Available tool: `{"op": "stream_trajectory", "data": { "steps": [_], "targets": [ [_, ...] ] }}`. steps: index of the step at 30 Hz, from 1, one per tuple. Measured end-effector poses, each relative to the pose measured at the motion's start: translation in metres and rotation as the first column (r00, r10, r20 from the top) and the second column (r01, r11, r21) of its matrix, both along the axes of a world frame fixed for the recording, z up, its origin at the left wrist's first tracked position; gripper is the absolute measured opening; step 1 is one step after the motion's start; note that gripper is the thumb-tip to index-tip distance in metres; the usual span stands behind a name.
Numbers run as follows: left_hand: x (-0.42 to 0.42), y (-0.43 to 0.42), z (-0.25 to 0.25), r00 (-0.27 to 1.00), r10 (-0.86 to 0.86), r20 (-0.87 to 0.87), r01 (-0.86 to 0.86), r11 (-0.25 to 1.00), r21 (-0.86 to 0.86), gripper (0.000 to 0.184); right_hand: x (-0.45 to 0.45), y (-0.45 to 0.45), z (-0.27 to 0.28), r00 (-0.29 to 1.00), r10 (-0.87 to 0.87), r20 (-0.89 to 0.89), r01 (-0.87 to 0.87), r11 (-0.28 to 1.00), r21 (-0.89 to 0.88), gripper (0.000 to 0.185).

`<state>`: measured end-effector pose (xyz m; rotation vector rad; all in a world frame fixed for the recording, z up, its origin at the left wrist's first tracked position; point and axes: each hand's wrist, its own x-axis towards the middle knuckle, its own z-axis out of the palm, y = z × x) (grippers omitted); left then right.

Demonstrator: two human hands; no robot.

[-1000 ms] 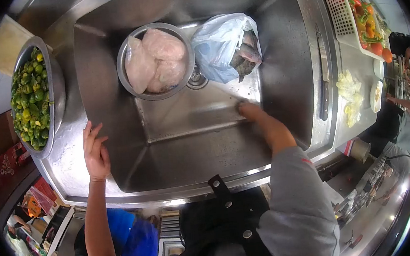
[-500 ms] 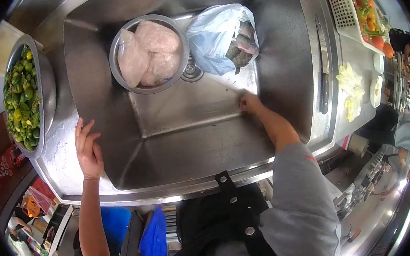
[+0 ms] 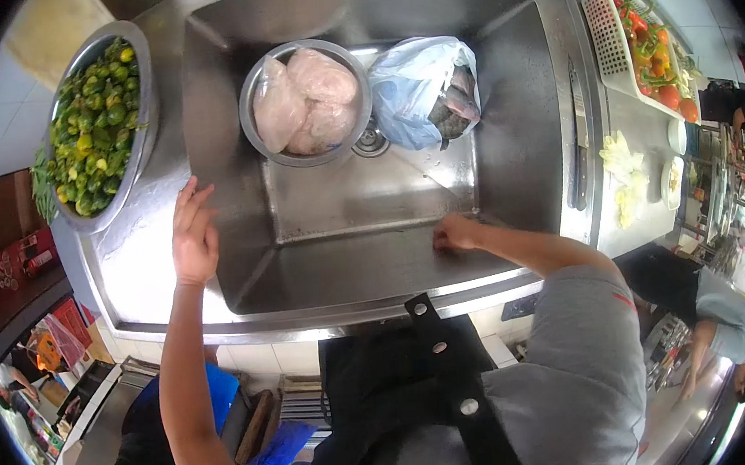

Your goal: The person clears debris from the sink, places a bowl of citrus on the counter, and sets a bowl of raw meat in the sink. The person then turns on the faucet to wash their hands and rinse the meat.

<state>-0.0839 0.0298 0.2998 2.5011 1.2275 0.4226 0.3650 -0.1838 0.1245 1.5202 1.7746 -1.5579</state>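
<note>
My left hand [image 3: 194, 239] hovers by the left rim of the steel sink [image 3: 376, 272], its fingers stretched out with nothing in them. Over the front part of the sink, my right hand [image 3: 455, 233] has its fingers curled closed; whether anything is inside them is hidden. Toward the back of the sink stands a metal bowl [image 3: 248, 110] holding clear bags of pale pink meat [image 3: 321, 77]. Right of it, a light blue plastic bag [image 3: 405, 92] lies partly open, with dark fish [image 3: 453, 112] showing at its mouth. The drain [image 3: 371, 142] lies between and in front of them.
A large metal bowl of small green citrus fruits [image 3: 97, 124] stands on the left counter. On the right are a knife [image 3: 579, 161], yellowish leafy scraps [image 3: 623, 179] and a white basket [image 3: 611, 43] of peppers and tomatoes. Another person [image 3: 716, 309] is at the far right.
My right hand has drawn back toward the sink's front wall, its fingers still curled. My left hand stays outstretched near the left rim. The camera view has shifted.
</note>
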Motion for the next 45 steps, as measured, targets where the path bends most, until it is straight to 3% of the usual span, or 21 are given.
{"op": "stream_trajectory", "data": {
  "steps": [1,6,8,10,12,17,22,23,25,27,28,29,30,31,33,35,38,41,42,45],
  "targets": [
    [-0.001,-0.001,0.0,1.0,-0.008,0.018,0.008,1.0,0.003,0.019,-0.017,0.009,0.039,0.982,-0.15,-0.116,0.14,0.986,-0.088,0.017],
    [-0.002,-0.005,0.005,0.999,0.029,0.038,-0.029,1.0,-0.006,0.02,-0.088,0.035,0.119,0.918,-0.064,-0.392,0.099,0.993,0.07,0.016],
    [-0.003,-0.006,0.003,0.998,0.033,0.047,-0.033,0.999,0.002,0.02,-0.12,0.05,0.147,0.905,0.003,-0.426,0.06,0.989,0.134,0.017],
    [-0.007,-0.005,0.003,0.998,0.018,0.062,-0.018,1.0,-0.005,0.02,-0.146,0.059,0.155,0.881,0.084,-0.466,0.011,0.98,0.197,0.017],
    [-0.011,-0.004,-0.004,0.997,0.017,0.072,-0.018,1.0,0.018,0.019,-0.172,0.067,0.156,0.803,0.05,-0.594,0.08,0.979,0.19,0.019],
    [-0.017,-0.002,-0.003,0.996,-0.003,0.087,0.001,1.0,0.02,0.016,-0.205,0.072,0.173,0.742,0.034,-0.67,0.118,0.977,0.18,0.019],
    [-0.019,0.0,-0.003,0.996,-0.015,0.087,0.015,1.0,0.003,0.015,-0.215,0.066,0.179,0.799,0.137,-0.585,0.147,0.9,0.411,0.019],
    [-0.019,-0.002,-0.004,0.995,-0.008,0.104,0.009,1.0,-0.007,0.015,-0.218,0.07,0.181,0.8,0.137,-0.584,0.144,0.901,0.41,0.019],
    [-0.021,0.001,-0.005,0.995,-0.018,0.101,0.018,1.0,-0.001,0.015,-0.229,0.097,0.182,0.621,-0.176,-0.764,0.299,0.954,0.023,0.015],
    [-0.02,-0.004,-0.004,0.995,-0.023,0.102,0.024,1.0,-0.01,0.015,-0.246,0.151,0.23,0.522,-0.274,-0.808,0.501,0.865,0.031,0.012],
    [-0.018,-0.006,-0.002,0.988,0.017,0.155,-0.012,0.999,-0.033,0.016,-0.254,0.18,0.253,0.563,-0.131,-0.816,0.577,0.77,0.274,0.012],
    [-0.015,-0.004,-0.001,0.977,0.052,0.206,-0.042,0.998,-0.051,0.017,-0.265,0.206,0.274,0.583,0.021,-0.812,0.66,0.57,0.489,0.01],
    [-0.014,-0.004,-0.001,0.978,0.042,0.206,-0.032,0.998,-0.051,0.017,-0.277,0.231,0.287,0.612,0.082,-0.786,0.682,0.447,0.578,0.009],
    [-0.017,-0.005,-0.001,0.984,0.056,0.167,-0.048,0.998,-0.051,0.02,-0.293,0.254,0.3,0.559,0.163,-0.813,0.756,0.303,0.58,0.012],
    [-0.018,-0.008,-0.005,0.989,0.066,0.132,-0.062,0.997,-0.034,0.025,-0.324,0.296,0.295,0.625,0.23,-0.746,0.732,0.161,0.663,0.016],
    [-0.018,-0.006,-0.01,0.988,0.024,0.152,-0.029,0.999,0.03,0.029,-0.34,0.311,0.269,0.887,0.202,-0.414,0.447,-0.158,0.881,0.016],
    [-0.022,-0.008,-0.024,0.992,0.089,0.089,-0.086,0.996,-0.037,0.03,-0.312,0.266,0.263,0.667,0.248,-0.702,0.721,0.02,0.692,0.022],
    [-0.01,-0.004,-0.001,0.996,0.045,0.075,-0.043,0.999,-0.028,0.025,-0.254,0.203,0.182,0.631,0.069,-0.773,0.73,0.284,0.622,0.014],
    [-0.007,0.0,0.004,0.998,-0.009,0.065,0.009,1.0,-0.003,0.022,-0.23,0.179,0.148,0.617,-0.084,-0.783,0.714,0.477,0.512,0.008],
    [-0.006,0.001,0.001,0.998,0.015,0.058,-0.013,0.999,-0.046,0.019,-0.131,0.119,-0.02,0.882,-0.137,-0.45,0.392,0.743,0.542,0.014]
  ]
}}
